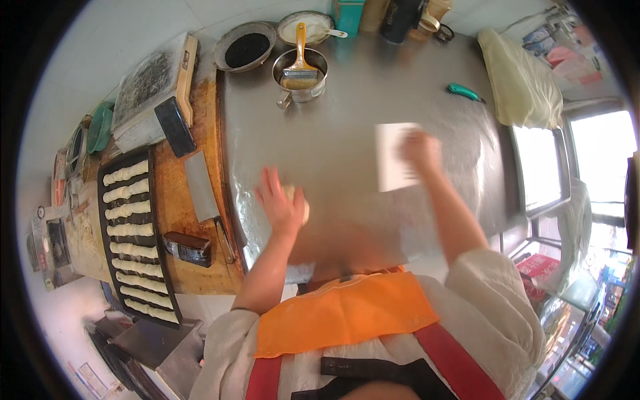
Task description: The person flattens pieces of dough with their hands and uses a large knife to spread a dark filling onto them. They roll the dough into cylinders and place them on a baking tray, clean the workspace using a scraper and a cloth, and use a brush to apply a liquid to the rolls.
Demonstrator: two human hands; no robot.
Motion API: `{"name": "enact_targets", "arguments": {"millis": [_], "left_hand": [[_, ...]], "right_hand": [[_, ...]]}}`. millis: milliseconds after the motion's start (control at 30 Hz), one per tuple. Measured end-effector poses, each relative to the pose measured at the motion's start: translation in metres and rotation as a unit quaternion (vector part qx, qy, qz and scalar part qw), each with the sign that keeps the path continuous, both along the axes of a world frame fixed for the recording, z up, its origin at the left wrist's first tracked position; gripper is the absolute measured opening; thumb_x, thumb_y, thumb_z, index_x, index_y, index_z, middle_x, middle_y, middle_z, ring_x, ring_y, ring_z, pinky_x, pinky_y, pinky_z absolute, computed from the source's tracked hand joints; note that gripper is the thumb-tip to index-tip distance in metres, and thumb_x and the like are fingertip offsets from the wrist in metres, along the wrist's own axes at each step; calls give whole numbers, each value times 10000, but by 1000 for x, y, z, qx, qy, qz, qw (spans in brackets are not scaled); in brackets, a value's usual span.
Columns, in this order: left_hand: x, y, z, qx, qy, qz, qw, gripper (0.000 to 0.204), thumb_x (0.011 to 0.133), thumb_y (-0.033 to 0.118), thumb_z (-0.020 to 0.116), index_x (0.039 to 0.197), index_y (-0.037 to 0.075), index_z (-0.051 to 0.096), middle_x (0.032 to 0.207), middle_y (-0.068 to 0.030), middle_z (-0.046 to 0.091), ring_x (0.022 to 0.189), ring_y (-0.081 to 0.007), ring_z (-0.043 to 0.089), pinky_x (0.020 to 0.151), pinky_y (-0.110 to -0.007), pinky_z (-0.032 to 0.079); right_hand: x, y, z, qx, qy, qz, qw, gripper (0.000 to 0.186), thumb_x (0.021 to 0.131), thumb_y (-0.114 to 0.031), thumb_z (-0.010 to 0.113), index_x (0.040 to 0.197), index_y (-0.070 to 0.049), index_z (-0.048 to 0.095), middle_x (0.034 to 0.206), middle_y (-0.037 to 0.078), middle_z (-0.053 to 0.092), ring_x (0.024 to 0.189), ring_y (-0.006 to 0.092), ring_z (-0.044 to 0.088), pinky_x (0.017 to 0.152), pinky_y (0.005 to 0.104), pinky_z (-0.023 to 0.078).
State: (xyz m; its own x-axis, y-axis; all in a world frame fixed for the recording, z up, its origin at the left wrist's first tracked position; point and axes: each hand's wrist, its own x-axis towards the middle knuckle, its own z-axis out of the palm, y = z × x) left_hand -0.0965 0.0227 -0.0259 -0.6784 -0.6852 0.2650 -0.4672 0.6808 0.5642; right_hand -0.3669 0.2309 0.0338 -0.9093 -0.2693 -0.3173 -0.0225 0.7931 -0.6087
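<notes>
My left hand (280, 203) lies flat on a pale lump of dough (299, 203) on the steel worktop (347, 113), fingers spread over it. My right hand (421, 150) rests on a white rectangular scraper (393, 155) farther right on the same worktop; the hand is blurred, and its fingers grip the scraper's right edge. An orange apron covers my front at the lower edge.
A black tray (152, 220) holds several shaped dough sticks at the left on a wooden board (180, 200), with a cleaver (200, 187) beside it. A pot with a brush (300, 70), two bowls, a green-handled tool (463, 92) and a cloth-covered mound (523, 83) stand at the back.
</notes>
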Motion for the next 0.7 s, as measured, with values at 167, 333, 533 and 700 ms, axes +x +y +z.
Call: {"name": "enact_targets", "arguments": {"millis": [167, 333, 533, 700], "left_hand": [[40, -46, -12, -91, -74, -90, 989, 581, 901, 248, 643, 1420, 35, 495, 1544, -197, 402, 1463, -401, 315, 1178, -645, 162], [217, 24, 10, 38, -132, -221, 966, 787, 877, 446, 683, 1476, 10, 416, 1599, -204, 300, 1482, -490, 214, 1149, -698, 143], [111, 2, 14, -48, -169, -122, 977, 745, 911, 451, 655, 1496, 62, 410, 1617, -189, 261, 1505, -449, 171, 1140, -717, 113], [50, -56, 0, -59, -114, -25, 991, 754, 925, 460, 637, 1531, 95, 376, 1636, -171, 228, 1517, -425, 152, 1150, -704, 101]], "right_hand": [[204, -153, -39, -190, 74, 234, 951, 152, 825, -100, 578, 778, 13, 669, 824, 269, 682, 801, 422, 687, 719, 483, 567], [205, -48, -9, -196, -208, 4, 958, 212, 926, -232, 662, 911, -20, 669, 725, 108, 680, 597, 171, 624, 541, 350, 524], [234, -33, -32, -149, -63, 156, 974, 335, 765, -98, 734, 1077, -29, 635, 853, 184, 707, 774, 337, 715, 675, 437, 564], [145, -207, 21, -134, 182, 261, 939, 132, 835, -53, 572, 963, -29, 548, 823, 251, 668, 819, 438, 663, 703, 539, 528]]}}
